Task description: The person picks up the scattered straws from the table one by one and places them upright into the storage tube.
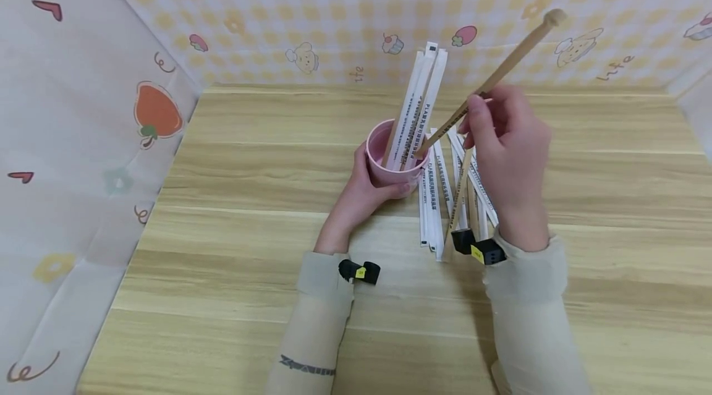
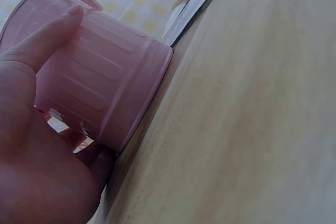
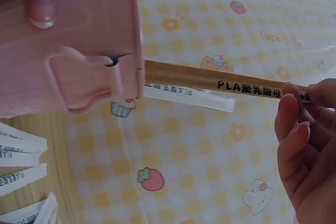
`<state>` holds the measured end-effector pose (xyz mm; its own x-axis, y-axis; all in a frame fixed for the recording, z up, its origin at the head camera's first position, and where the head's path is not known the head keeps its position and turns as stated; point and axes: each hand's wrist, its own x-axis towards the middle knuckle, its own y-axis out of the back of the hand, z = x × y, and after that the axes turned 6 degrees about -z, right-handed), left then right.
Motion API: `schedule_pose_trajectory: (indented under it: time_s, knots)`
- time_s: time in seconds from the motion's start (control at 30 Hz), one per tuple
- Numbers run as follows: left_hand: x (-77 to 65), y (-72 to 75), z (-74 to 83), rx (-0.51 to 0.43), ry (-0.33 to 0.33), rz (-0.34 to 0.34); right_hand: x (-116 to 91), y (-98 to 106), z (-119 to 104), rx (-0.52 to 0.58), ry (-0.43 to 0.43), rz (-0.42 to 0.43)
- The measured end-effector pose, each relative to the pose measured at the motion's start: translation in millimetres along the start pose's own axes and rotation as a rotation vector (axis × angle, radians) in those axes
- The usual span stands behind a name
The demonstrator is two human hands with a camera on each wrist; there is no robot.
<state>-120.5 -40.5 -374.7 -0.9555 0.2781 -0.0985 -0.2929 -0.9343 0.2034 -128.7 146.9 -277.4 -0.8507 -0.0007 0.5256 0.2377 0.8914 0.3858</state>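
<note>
A small pink bucket (image 1: 390, 178) stands on the wooden table, its mouth facing up. My left hand (image 1: 364, 188) grips it round the side, with the thumb along the near wall (image 2: 100, 59). Several straws in white paper wrappers (image 1: 419, 101) lean inside the bucket and rise above its rim. My right hand (image 1: 514, 148) pinches a brown-wrapped straw (image 1: 514, 60) between thumb and fingers. That straw slants, its lower end at the bucket's mouth; black print (image 3: 244, 87) runs along its wrapper. How deep the lower end reaches is hidden.
Several wrapped straws, white (image 1: 434, 203) and brown (image 1: 458, 191), lie loosely piled on the table (image 1: 250, 197) to the bucket's right, partly beneath my right hand. Behind the table rises a yellow checked backdrop (image 1: 334, 12); a white patterned sheet (image 1: 83, 135) borders the left.
</note>
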Motion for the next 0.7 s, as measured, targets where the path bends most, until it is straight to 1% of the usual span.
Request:
schedule_pose_trajectory:
  time_s: [0.1,0.2,0.27,0.53,0.7]
  knots:
    - [-0.2,0.4,0.7,0.002,-0.002,0.000,1,-4,5,-0.045,-0.022,-0.047]
    - [-0.9,0.3,1.8,0.005,-0.003,0.000,0,-9,19,-0.094,-0.039,-0.088]
    - [-0.9,0.1,2.1,0.002,-0.002,-0.001,0,-12,24,-0.119,-0.049,-0.111]
    - [-1.4,-0.3,3.2,-0.008,0.000,0.001,-2,-21,33,-0.207,-0.120,-0.202]
    - [-1.6,-0.4,3.0,-0.003,0.023,0.006,-2,-25,37,-0.238,-0.148,-0.256]
